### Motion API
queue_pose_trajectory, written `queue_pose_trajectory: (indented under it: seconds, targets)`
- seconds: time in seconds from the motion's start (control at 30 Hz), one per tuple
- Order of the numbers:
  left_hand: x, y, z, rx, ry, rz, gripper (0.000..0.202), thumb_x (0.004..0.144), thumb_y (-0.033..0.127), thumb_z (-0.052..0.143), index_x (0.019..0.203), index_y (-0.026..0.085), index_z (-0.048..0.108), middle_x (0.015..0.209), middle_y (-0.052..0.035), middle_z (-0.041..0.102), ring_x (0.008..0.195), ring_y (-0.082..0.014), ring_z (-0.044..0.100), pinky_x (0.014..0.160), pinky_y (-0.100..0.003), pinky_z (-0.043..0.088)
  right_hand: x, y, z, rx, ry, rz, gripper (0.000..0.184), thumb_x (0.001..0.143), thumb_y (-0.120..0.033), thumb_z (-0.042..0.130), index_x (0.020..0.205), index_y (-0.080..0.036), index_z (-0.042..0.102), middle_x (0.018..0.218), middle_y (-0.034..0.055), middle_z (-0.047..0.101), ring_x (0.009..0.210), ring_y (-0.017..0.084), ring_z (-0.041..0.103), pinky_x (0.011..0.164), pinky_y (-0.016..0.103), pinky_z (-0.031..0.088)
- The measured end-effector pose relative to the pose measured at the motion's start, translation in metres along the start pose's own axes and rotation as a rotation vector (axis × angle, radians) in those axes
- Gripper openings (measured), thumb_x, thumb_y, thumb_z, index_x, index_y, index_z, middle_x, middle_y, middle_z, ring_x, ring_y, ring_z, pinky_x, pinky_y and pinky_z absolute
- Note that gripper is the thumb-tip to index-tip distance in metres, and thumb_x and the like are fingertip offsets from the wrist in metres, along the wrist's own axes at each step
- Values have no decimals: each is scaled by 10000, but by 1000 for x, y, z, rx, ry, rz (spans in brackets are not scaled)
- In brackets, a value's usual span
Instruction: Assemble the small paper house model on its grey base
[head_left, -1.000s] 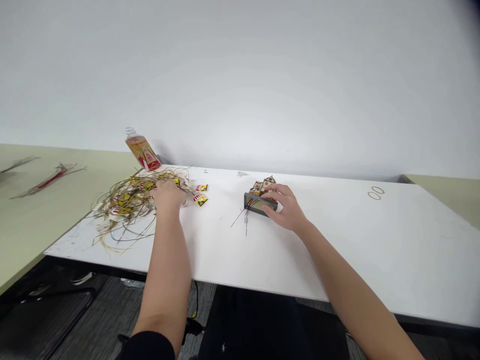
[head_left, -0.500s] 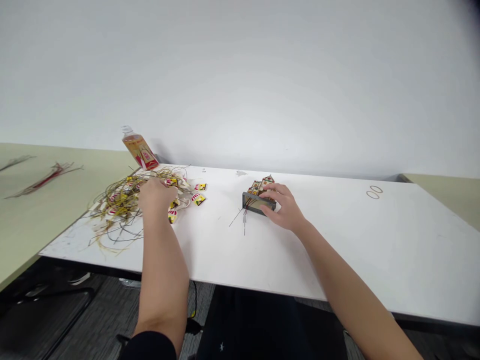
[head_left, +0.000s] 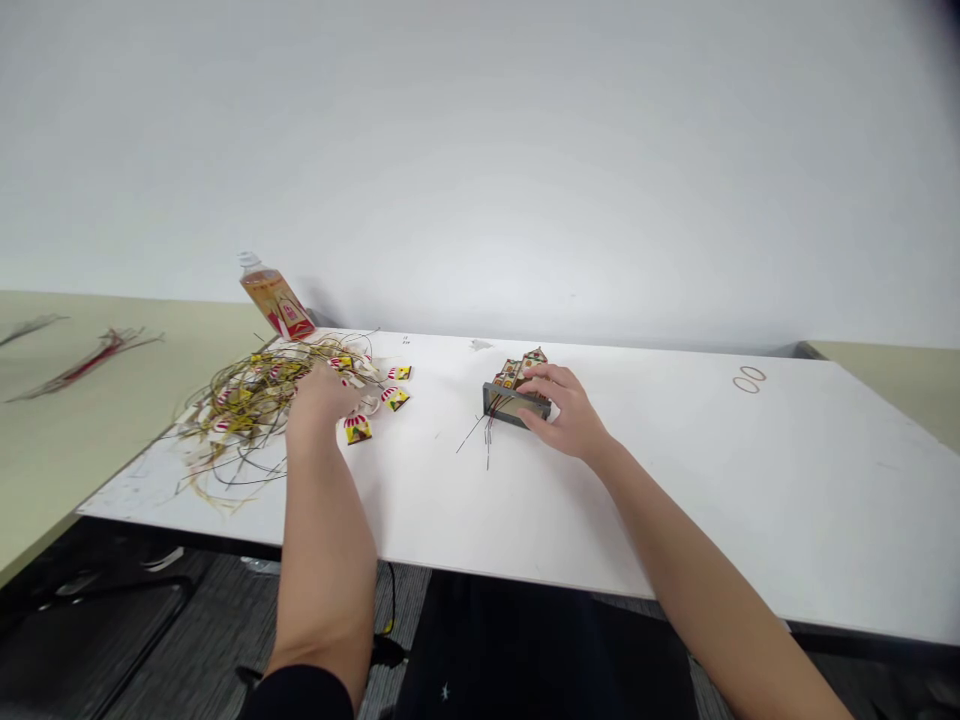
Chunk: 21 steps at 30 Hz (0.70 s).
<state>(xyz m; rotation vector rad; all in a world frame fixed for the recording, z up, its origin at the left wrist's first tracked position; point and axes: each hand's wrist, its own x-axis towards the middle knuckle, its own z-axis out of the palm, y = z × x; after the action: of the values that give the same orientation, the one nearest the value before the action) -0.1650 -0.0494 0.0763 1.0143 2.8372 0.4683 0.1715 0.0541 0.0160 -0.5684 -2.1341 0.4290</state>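
My left hand [head_left: 321, 395] is at the right side of a tangled pile of thin wires [head_left: 244, 390] with small red, white and yellow house-shaped pieces. Its fingers are curled down and mostly hidden, so what they hold cannot be seen. Three loose pieces lie beside it, the nearest being a striped-roof piece [head_left: 358, 429]. On the white board, my right hand [head_left: 566, 412] grips a small model house [head_left: 508, 374] with a grey rectangular base [head_left: 496, 404]. The base is tipped toward me, and dark wires [head_left: 487, 440] trail from its hollow underside.
Behind the pile, a bottle of reddish drink [head_left: 277, 298] leans at the wall. Two thin rings [head_left: 746, 385] lie on the far right of the board. A red wire bundle [head_left: 97, 358] rests on the left table. The board's front edge is close to me.
My left hand has shifted slightly right within the pile's edge, and the striped-roof piece beside it shows more fully. My right hand and the model house stay almost still.
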Motion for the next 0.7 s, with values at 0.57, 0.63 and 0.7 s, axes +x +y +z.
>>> queue_pose_trajectory:
  seconds: [0.57,0.63,0.7]
  targets:
    - [-44,76,23,-946,663,801,267,770,288,715,975,183,581,855,-8,622,751,-137,678,731,-282,601,2,-6,-2,28,25,17,68,817,-299,641,789,-239,653,1163,44,639,1095,236,594,967,456,453]
    - [-60,87,33,-755,740,1007,153,808,239,704,922,192,612,827,-14,664,766,-138,678,730,-268,593,2,-11,-3,-10,24,21,94,823,-325,644,874,-246,654,1169,46,647,1104,238,594,993,456,420]
    - [-76,97,43,-638,815,1213,125,817,174,703,908,206,623,807,-7,696,745,-129,679,729,-255,589,2,-17,-2,-64,28,20,226,831,-360,650,1033,-259,642,1180,48,656,1114,238,595,1016,456,378]
